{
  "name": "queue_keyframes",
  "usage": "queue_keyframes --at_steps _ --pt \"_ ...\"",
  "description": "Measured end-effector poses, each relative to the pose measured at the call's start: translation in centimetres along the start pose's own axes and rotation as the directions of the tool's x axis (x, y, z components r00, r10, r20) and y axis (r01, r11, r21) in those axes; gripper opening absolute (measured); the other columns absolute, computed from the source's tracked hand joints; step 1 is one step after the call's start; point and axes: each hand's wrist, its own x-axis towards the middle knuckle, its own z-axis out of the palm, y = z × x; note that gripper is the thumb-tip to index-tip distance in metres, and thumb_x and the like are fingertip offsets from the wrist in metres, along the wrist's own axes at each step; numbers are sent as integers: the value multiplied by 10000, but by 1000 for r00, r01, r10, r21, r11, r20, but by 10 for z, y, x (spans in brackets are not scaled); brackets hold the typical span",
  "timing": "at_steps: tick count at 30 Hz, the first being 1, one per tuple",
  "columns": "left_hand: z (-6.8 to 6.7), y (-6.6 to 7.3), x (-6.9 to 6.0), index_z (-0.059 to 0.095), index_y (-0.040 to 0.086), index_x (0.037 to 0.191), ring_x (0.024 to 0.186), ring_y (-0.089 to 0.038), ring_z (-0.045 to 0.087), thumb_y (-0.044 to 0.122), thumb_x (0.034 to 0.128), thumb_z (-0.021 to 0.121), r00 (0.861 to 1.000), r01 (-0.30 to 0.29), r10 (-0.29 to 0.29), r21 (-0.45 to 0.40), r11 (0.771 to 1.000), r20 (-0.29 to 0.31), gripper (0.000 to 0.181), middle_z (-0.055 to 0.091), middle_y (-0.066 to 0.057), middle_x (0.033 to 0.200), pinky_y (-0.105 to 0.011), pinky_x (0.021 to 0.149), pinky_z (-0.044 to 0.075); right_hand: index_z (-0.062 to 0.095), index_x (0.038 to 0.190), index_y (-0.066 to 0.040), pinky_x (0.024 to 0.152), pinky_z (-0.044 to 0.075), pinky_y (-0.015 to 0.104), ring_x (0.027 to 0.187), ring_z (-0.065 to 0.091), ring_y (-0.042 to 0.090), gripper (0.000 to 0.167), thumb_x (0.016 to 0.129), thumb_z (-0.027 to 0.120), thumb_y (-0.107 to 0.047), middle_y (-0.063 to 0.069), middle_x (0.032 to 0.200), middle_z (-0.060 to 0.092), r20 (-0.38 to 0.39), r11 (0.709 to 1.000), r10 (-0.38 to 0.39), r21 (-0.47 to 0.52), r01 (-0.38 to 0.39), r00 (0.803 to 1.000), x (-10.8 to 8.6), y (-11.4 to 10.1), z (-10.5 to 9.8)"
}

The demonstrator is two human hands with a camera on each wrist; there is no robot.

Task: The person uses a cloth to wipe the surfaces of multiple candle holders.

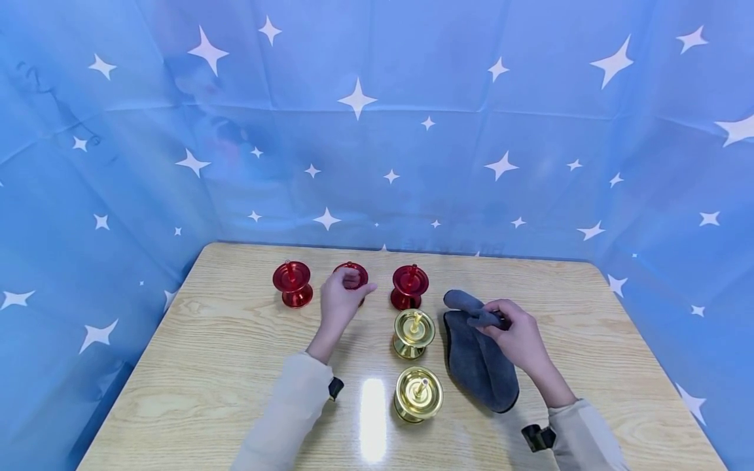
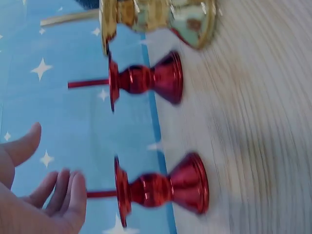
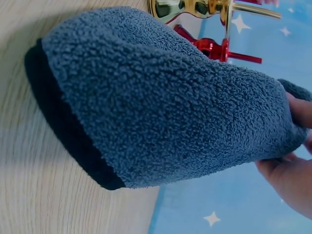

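My left hand (image 1: 340,302) is over the middle red candle holder (image 2: 190,187). In the left wrist view its thumb stands apart from the fingers, which are beside the holder's spike; whether they touch it I cannot tell. A second red candle holder (image 1: 410,280) stands to the right, a third red one (image 1: 292,278) to the left. My right hand (image 1: 520,335) pinches the top of a dark grey fluffy cloth (image 3: 161,102). The cloth hangs down in folds beside two gold candle holders, the farther one (image 1: 414,329) and the nearer one (image 1: 419,394).
All the candle holders stand upright on a light wooden table (image 1: 235,379). A blue curtain (image 1: 412,150) with white stars closes off the back and both sides. Black bands are on both wrists.
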Motion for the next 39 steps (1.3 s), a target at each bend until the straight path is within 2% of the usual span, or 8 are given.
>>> queue_keyframes --at_steps 2,4,8,12,21,31,36,39 --pt "-7 -5 1 604 -24 1061 927 -293 562 213 685 810 999 -8 11 45 999 -53 489 594 -165 1001 -400 797 460 619 940 -1 560 440 251 724 544 215 229 740 694 83 108 887 597 0 1000 0 2 0 1000 0 0 0" --pt "-12 -11 4 565 -24 1145 1022 -331 511 209 683 811 998 -13 18 87 996 -66 573 545 -192 1098 -443 852 430 619 940 -1 560 439 250 720 542 210 233 737 694 87 107 882 596 -1 1000 -3 0 3 1000 0 1 0" --pt "-17 -27 9 424 -15 1321 1212 -377 374 224 692 807 1000 16 -18 124 992 12 774 427 -217 1308 -506 969 343 616 939 -5 551 443 250 701 534 190 240 733 692 92 108 882 595 4 1000 -14 -6 14 1000 0 3 1" --pt "-15 -42 14 317 -26 1387 1266 -377 317 224 705 798 994 47 -57 112 993 89 872 353 -226 1383 -515 996 313 613 934 -11 546 455 250 688 528 163 235 736 682 95 111 890 590 20 1000 -26 2 26 999 -1 5 2" --pt "-6 -59 23 318 -50 1377 1254 -352 353 202 707 797 993 71 -77 70 995 87 861 386 -224 1365 -478 996 335 613 927 -17 548 465 246 683 537 165 233 733 695 84 86 867 583 19 1000 -29 9 29 999 -2 6 2" --pt "-3 -64 22 390 -44 1336 1180 -340 446 195 692 807 997 54 -56 30 998 52 804 478 -208 1290 -456 957 387 617 943 -10 549 448 248 700 534 194 229 745 695 75 112 895 590 26 1000 -13 0 13 1000 -1 4 -1" --pt "-8 -59 20 416 -31 1315 1156 -332 473 207 675 816 998 48 -50 28 998 48 792 511 -199 1260 -451 947 400 614 965 0 558 459 260 744 554 233 238 750 689 71 130 930 596 16 1000 -8 -20 8 1000 0 0 -8" --pt "-14 -49 19 414 -22 1307 1155 -307 480 223 673 818 997 49 -48 -7 999 62 791 514 -193 1256 -429 943 410 613 963 3 546 461 252 731 553 201 240 747 689 75 132 921 597 -10 999 -26 -39 25 1000 2 -3 -15"
